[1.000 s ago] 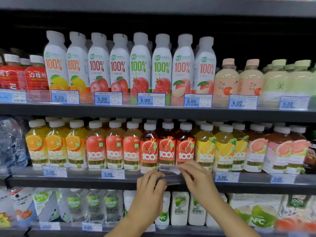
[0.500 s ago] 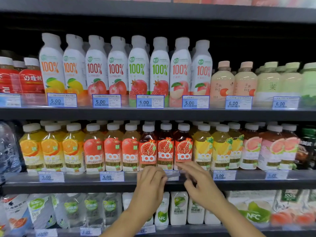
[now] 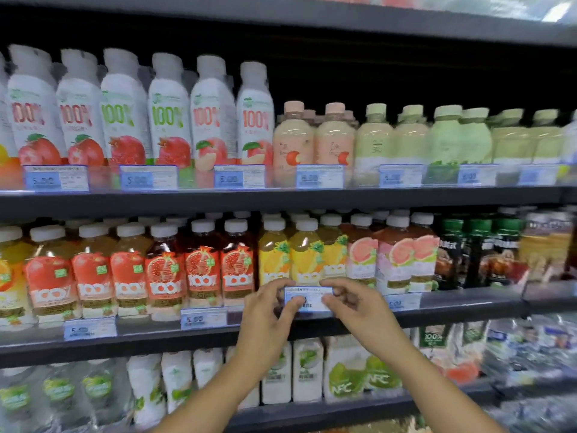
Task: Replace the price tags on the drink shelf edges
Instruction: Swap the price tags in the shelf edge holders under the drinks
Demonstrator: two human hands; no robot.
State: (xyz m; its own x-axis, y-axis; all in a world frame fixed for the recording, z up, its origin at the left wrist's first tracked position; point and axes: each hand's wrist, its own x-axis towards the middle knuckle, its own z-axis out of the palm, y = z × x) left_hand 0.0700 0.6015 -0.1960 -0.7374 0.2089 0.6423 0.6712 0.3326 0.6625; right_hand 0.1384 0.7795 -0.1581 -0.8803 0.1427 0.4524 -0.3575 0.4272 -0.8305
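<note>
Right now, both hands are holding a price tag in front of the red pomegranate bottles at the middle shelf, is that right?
Not quite. The head view shows the left hand and the right hand holding the price tag in front of the yellow juice bottles, just right of the red pomegranate bottles. It is at the middle shelf, as you said.

- Single view, head-worn, wide-angle, facing the drink shelves [image 3: 468,307] roughly square-on.
- Tag [image 3: 309,300] sits just below frame centre; axis tilts slightly down toward it.
- Range: near; left hand [image 3: 265,320] and right hand [image 3: 359,310] both reach the tag.
- Coverage: two tiers of bottles [image 3: 199,270] above the tag, one below.
- Picture blurred.
</note>
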